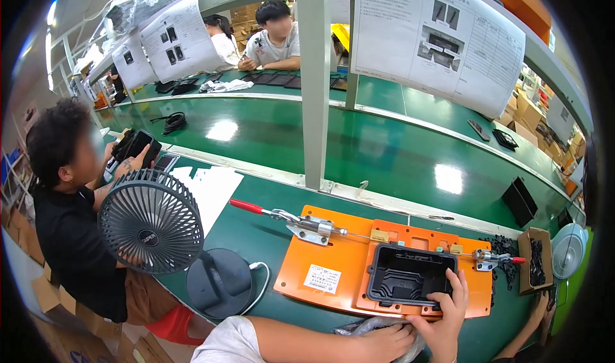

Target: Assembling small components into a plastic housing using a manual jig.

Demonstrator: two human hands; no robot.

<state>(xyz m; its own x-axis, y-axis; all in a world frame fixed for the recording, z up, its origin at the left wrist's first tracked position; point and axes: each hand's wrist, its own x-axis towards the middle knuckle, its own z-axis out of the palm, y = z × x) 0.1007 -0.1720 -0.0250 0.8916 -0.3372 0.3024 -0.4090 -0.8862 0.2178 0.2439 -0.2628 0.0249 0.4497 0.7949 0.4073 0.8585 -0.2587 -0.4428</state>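
The right hand (445,308) has its fingers spread at the near right corner of a black box (403,276); I can't tell if it grips. The left hand (389,345) is on a clear plastic bag (370,326); I can't tell if it squeezes. The box sits open side up on an orange plate (349,264), between two red-handled clamps. It looks light, stiff and a bit slippery, so its side walls seem best to hold.

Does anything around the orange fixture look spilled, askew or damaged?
Possibly spilled: small black parts lie loose on the green bench between the orange fixture and the cardboard box, which holds similar-looking pieces. They may be there deliberately. No damage shows on the fixture's black case.
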